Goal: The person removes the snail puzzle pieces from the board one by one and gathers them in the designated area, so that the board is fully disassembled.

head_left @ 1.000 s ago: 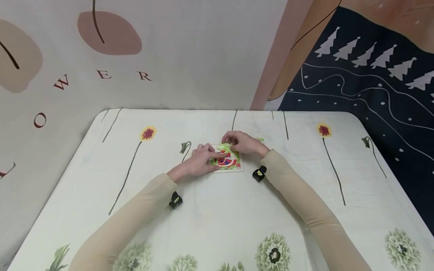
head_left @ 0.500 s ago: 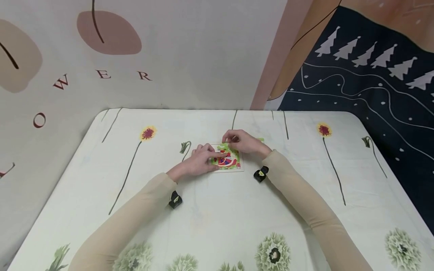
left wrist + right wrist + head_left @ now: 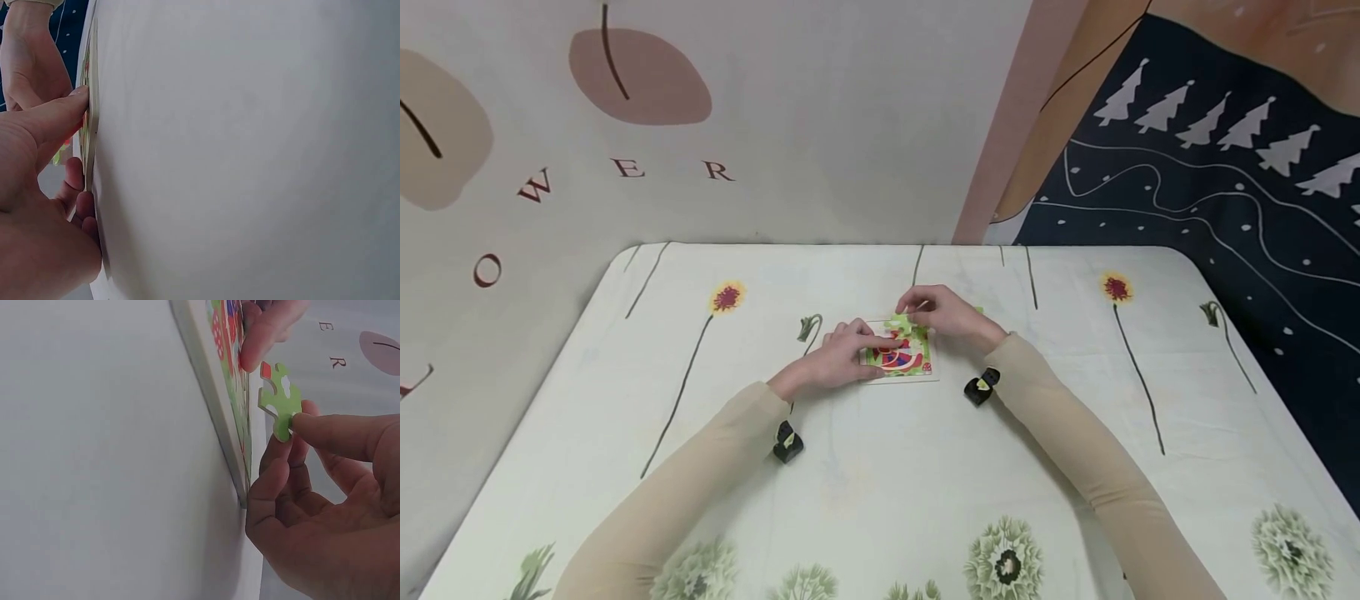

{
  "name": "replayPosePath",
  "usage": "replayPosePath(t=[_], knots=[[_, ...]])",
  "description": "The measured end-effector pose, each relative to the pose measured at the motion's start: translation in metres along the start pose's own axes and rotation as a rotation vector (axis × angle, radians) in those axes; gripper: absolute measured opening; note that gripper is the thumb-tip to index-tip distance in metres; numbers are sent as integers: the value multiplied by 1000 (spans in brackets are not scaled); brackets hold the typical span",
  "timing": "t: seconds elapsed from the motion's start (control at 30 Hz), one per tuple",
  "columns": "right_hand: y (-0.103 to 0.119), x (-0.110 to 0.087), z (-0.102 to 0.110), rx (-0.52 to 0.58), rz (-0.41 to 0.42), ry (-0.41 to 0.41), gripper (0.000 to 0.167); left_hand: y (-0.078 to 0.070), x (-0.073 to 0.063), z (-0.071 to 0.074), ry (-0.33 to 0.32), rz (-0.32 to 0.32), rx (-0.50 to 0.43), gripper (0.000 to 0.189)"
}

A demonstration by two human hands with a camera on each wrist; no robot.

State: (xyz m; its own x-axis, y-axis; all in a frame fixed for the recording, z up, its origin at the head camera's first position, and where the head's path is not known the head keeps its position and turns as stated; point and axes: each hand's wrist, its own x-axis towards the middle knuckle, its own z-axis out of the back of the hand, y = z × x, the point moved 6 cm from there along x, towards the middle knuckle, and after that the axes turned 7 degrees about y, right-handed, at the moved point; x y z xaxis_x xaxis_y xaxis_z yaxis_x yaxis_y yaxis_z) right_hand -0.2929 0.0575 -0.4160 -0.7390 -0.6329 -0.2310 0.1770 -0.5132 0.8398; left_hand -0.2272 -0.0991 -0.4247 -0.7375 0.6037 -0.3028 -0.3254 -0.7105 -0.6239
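A flat jigsaw puzzle in a pale tray, printed in red, green and blue, lies toward the back of the table. My left hand holds its left side, one finger stretched across the picture and the others curled at the tray's edge. Over the far right corner, my right hand pinches a green jigsaw piece between thumb and fingers. That piece has a white patch and a red tip; in the right wrist view it is tilted, just off the puzzle's surface. Left-hand fingers cover part of the picture.
A bit of green shows on the table behind my right wrist. The white tablecloth is printed with flowers and stems. A patterned cloth backdrop rises beyond the table's far edge. A small black camera sits at my right wrist.
My right hand has shifted slightly up and to the right, uncovering a little more of the puzzle's top. The left hand stays in place on the puzzle.
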Motion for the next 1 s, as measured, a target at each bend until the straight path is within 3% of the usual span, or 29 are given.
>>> replayPosePath(t=[0.33, 1.0], knots=[[-2, -14, 14, -20, 22, -34, 21, 4, 1, -2, 13, 6, 2, 51], [-23, -39, 43, -23, -19, -99, 21, 3, 2, -2, 17, 10, 4, 55]])
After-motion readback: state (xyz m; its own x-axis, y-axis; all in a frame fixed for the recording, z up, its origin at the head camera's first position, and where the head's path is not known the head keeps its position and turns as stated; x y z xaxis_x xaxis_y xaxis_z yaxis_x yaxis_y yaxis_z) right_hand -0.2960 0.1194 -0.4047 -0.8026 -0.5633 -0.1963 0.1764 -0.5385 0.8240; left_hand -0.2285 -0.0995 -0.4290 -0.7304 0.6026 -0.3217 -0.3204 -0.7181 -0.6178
